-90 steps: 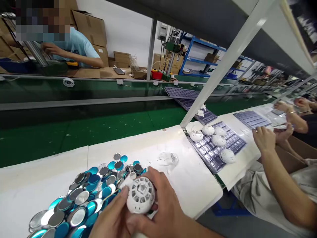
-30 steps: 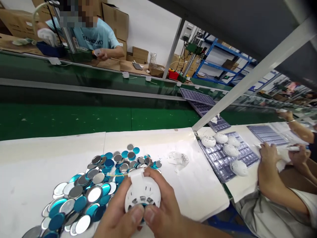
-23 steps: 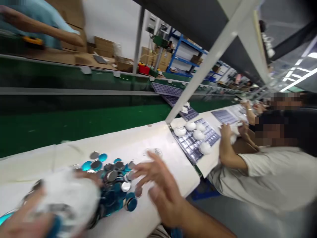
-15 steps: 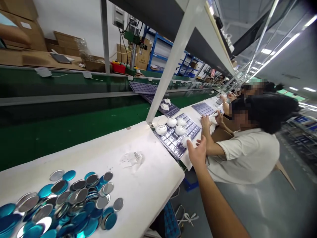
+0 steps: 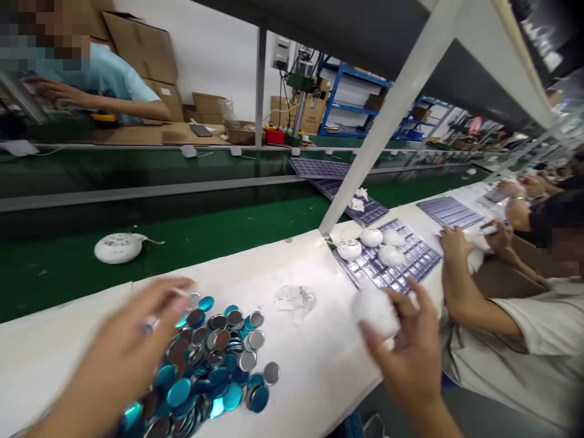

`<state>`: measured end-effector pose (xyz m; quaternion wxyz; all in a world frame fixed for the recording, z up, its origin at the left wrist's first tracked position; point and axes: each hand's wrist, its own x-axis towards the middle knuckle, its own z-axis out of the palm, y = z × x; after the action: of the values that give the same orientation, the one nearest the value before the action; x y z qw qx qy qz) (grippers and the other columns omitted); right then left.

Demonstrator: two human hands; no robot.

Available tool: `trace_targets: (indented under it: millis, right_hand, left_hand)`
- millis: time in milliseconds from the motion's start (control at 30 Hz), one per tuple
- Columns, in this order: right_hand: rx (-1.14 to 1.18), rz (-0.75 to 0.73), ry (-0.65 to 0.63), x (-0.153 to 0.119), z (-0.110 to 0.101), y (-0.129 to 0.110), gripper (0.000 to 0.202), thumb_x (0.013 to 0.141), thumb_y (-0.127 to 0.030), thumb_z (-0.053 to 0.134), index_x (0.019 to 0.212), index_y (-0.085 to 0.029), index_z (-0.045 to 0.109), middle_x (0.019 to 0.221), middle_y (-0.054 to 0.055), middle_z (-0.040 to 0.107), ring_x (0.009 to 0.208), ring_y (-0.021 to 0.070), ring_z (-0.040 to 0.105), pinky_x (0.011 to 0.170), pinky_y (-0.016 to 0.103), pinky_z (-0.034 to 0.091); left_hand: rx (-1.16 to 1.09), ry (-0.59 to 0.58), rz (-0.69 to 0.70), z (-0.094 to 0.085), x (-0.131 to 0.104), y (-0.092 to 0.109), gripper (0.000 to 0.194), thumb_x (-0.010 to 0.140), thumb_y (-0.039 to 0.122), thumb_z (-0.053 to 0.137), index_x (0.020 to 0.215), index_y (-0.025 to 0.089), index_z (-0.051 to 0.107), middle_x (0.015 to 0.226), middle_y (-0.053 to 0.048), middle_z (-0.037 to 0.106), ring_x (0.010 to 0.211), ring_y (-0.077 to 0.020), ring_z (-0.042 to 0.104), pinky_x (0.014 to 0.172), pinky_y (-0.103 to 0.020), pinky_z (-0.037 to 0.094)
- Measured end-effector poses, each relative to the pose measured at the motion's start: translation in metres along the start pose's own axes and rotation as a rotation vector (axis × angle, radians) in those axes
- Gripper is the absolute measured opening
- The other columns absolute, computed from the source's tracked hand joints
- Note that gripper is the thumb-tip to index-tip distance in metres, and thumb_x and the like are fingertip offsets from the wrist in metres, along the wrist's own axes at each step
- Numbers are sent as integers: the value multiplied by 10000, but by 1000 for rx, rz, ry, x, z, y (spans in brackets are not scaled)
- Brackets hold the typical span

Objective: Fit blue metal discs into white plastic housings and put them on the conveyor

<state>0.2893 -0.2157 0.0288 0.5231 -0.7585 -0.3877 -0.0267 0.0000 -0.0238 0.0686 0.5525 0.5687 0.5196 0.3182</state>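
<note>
My right hand [image 5: 406,340] grips a white rounded plastic housing [image 5: 375,311] above the white work surface, thumb below it and fingers behind. Slightly blurred, my left hand [image 5: 132,347] hovers over the left side of a pile of round metal discs [image 5: 219,359], some silver and some blue. Its thumb and forefinger are pinched together, with a small pale edge at the tips that I cannot make out. Several similar white housings [image 5: 391,255] with slots rest on a purple-grey compartment tray [image 5: 420,255] beyond my right hand.
Another slotted housing [image 5: 118,248] with a short wire lies on the green conveyor belt [image 5: 219,225]. Crumpled clear plastic [image 5: 295,299] is on the work surface. A slanting white post [image 5: 378,128] rises at its far edge. Co-workers sit at right and across the belt.
My right hand has drawn back from the tray, bringing a housing with it. My left hand has come into view over the discs. The view has turned left, showing a housing on the belt.
</note>
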Motion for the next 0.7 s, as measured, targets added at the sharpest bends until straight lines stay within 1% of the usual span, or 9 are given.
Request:
trace_targets:
  millis: [33,100,133,200,233,333,400,467,700]
  right_hand:
    - [110,-112,-137,-15,16,-18,946,745,-367,774,1525,-197,267,1259,166,572,1074,325,618,880,434,536]
    - [292,-268,-419,-37,51,-51,948,748,-339,789,1522,-237,251,1282,151,552,1049,305,633,837,388,566]
    - [357,-318,-513,-42,67,-63,979,757,-367,787,1534,-255,202,1271,139,559,1042,299,637,827,384,573]
    - [405,-343,-661,-38,92,-74,962,823,-416,739,1545,-269,122,1244,121,577,1037,281,640,820,375,576]
    - [363,-322,-706,-32,100,-75,843,885,-404,678,1534,-269,157,1211,109,594,1023,266,641,821,372,573]
    - [5,-321,-865,-8,112,-63,381,988,-217,511,1365,-255,470,1086,78,631,939,235,646,772,355,563]
    - [-257,-460,-989,2,117,-52,326,940,-132,556,1246,-238,589,1041,80,639,876,242,652,680,332,554]
    - [-372,-588,-1050,5,122,-42,351,885,-103,628,1214,-223,627,1015,90,641,832,252,656,599,304,529]
    - [-304,-708,-994,6,132,-31,198,965,-85,506,1054,-142,674,880,96,685,798,232,659,644,298,504]
  left_hand:
    - [-20,-143,-83,11,-16,-2,406,790,530,734,1071,237,746,908,-13,740,725,-193,645,658,-224,539]
    - [-426,-365,-329,34,-43,-10,505,811,536,700,1186,197,692,1085,-117,742,748,-264,694,630,-332,585]
    - [-596,-358,-464,43,-52,-13,476,808,494,725,1165,180,687,1070,-130,744,830,-286,712,716,-363,602]
    - [-846,-254,-592,50,-58,-20,418,845,422,711,1166,160,651,967,-126,747,803,-278,721,656,-352,608]
    - [-908,-197,-612,48,-56,-23,392,868,394,691,1171,153,635,904,-115,742,745,-258,715,592,-320,595]
    - [-998,-94,-540,32,-42,-28,424,928,371,603,1294,164,550,920,-137,738,649,-235,694,447,-263,522]
    - [-1030,-43,-478,23,-37,-30,488,936,377,584,1376,189,490,1006,-168,737,697,-256,714,476,-289,554]
    - [-1046,-18,-423,20,-38,-32,532,919,376,604,1404,196,479,1013,-165,735,700,-259,715,503,-316,583]
    - [-1006,-48,-478,30,-50,-36,439,849,472,701,1168,172,669,966,-127,737,735,-252,688,549,-329,601]
